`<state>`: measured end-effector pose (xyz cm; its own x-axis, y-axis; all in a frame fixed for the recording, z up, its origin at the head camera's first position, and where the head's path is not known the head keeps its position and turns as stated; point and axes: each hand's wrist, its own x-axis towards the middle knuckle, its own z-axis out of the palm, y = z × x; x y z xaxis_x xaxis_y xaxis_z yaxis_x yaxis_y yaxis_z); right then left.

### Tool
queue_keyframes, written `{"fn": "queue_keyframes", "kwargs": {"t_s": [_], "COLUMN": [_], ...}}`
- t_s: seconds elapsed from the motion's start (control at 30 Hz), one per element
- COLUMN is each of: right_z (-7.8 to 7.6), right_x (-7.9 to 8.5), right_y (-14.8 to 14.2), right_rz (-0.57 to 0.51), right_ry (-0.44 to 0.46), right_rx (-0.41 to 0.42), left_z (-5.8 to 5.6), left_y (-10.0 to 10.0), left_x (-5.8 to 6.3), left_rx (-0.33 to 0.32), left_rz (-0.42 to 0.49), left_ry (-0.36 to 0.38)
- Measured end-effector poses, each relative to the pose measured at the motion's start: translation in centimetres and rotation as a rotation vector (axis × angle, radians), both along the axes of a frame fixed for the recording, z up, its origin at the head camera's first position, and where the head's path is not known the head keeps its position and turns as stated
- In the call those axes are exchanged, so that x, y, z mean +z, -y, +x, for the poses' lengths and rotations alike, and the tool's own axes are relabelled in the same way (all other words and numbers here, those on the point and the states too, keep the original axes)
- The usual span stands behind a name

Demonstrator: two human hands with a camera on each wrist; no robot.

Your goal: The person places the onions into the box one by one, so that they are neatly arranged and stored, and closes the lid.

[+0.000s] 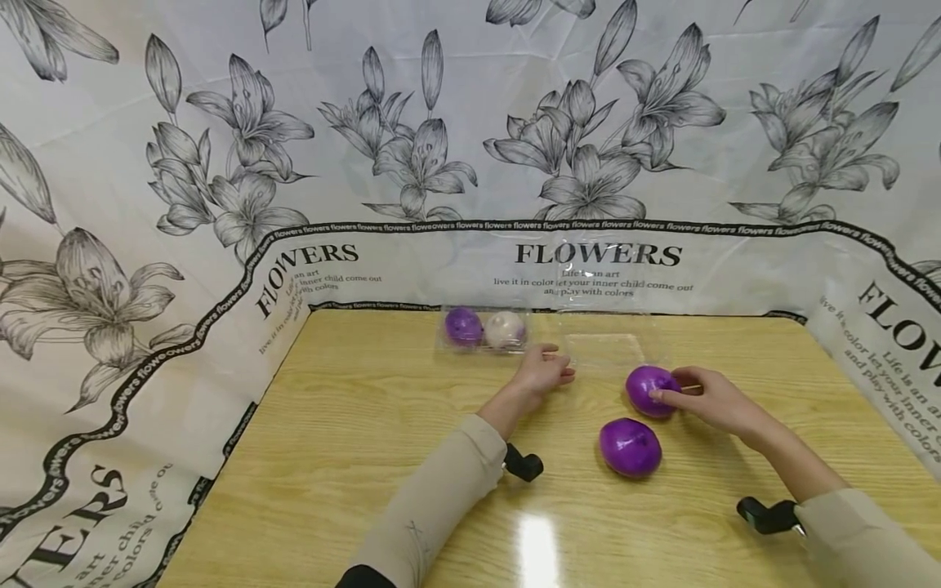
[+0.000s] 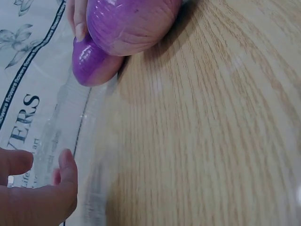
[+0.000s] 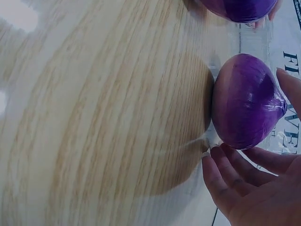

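My right hand point(image 1: 716, 400) is at a purple onion point(image 1: 651, 391) on the table, thumb over its near side and curved fingers along its right. In the right wrist view the fingertips point(image 3: 225, 157) lie against the lower side of this onion point(image 3: 247, 101). A second purple onion point(image 1: 630, 447) lies nearer to me. My left hand point(image 1: 542, 369) holds nothing; its fingers are loosely bent beside an open clear plastic box point(image 1: 603, 349), whose lid stands up at the back. In the left wrist view both onions show at the top, the nearer one point(image 2: 134, 26) overlapping the other.
Left of the open box, another clear plastic box point(image 1: 485, 345) contains a purple onion point(image 1: 464, 327) and a whitish one point(image 1: 505, 329). A white flower-printed cloth point(image 1: 441, 269) hangs along the table's back and sides. Black mount pieces point(image 1: 524, 464) stick out by both wrists.
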<state>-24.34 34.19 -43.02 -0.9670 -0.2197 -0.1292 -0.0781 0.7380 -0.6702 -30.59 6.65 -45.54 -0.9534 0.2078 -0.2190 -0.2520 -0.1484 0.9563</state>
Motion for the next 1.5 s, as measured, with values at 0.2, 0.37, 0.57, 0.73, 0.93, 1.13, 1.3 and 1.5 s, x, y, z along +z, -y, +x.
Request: {"fn": "queue_keyframes", "kwargs": {"t_s": [0.2,0.37,0.57,0.73,0.93,1.13,1.3,1.5], "right_z": [-0.3,-0.3,-0.2,-0.3,0.0,0.5,0.4,-0.4], "right_x": [-0.1,-0.1,-0.5,-0.7,-0.1,1.6,3.2,4.2], "right_y": [-0.3,-0.2,-0.2,-0.3,-0.4,-0.5,-0.1,0.4], "right_rz": [-0.008,-0.028,-0.063,-0.097,-0.102,-0.094,-0.116,-0.118], "right_ry": [0.000,0.002,0.007,0.030,0.019,0.008,0.000,-0.029], "right_rx": [0.002,0.001,0.002,-0.003,0.002,0.028,0.037,0.023], "left_z": [-0.6,-0.7,-0.5,-0.6,-0.7,-0.6,-0.6,-0.6], "left_y": [-0.5,-0.9,-1.3,-1.5,-1.7,-1.7,-1.7,-1.6], "left_x": [-0.5,-0.8,-0.7,-0.9,-0.7,-0.6,-0.7,-0.6], "left_rx": [0.029,0.046,0.085,0.116,0.149,0.158,0.158,0.150], "left_rz": [0.075,0.141,0.176,0.194,0.196,0.202,0.215,0.227], "left_ry": [0.002,0.002,0.001,-0.015,-0.035,-0.033,-0.022,-0.016]}}
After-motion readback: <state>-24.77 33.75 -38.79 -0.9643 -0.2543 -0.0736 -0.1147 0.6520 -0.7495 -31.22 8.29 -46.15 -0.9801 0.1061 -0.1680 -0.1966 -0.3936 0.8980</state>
